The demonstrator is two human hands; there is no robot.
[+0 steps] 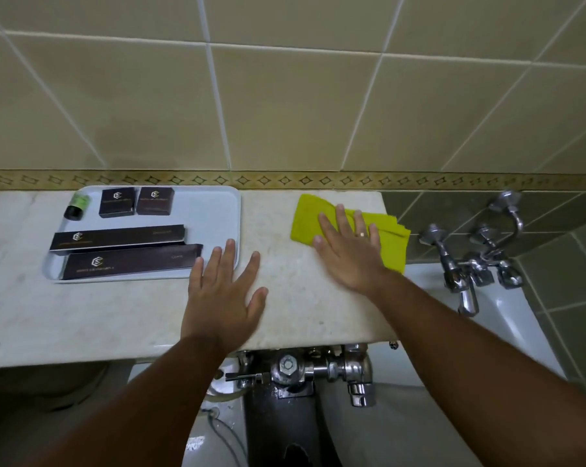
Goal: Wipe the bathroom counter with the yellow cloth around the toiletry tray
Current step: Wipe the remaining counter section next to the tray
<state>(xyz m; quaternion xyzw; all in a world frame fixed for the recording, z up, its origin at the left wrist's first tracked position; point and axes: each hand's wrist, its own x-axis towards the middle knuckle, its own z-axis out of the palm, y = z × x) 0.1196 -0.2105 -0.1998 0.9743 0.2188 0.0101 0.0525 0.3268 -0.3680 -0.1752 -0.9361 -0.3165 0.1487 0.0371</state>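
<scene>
A yellow cloth (306, 217) lies flat near the right end of the pale marble counter (116, 315). My right hand (348, 251) presses down on the cloth with fingers spread. My left hand (224, 294) rests flat on the bare counter, fingers apart, its fingertips reaching the right front corner of the pale blue toiletry tray (214, 210). The tray sits at the back left against the wall and holds several dark boxes (116, 235) and a small green bottle (77, 205).
Chrome taps (476, 257) stand just past the counter's right edge, above a white tub (507, 311). A chrome flush valve (305, 369) sits below the counter's front edge. Tiled wall (284, 96) runs behind the counter.
</scene>
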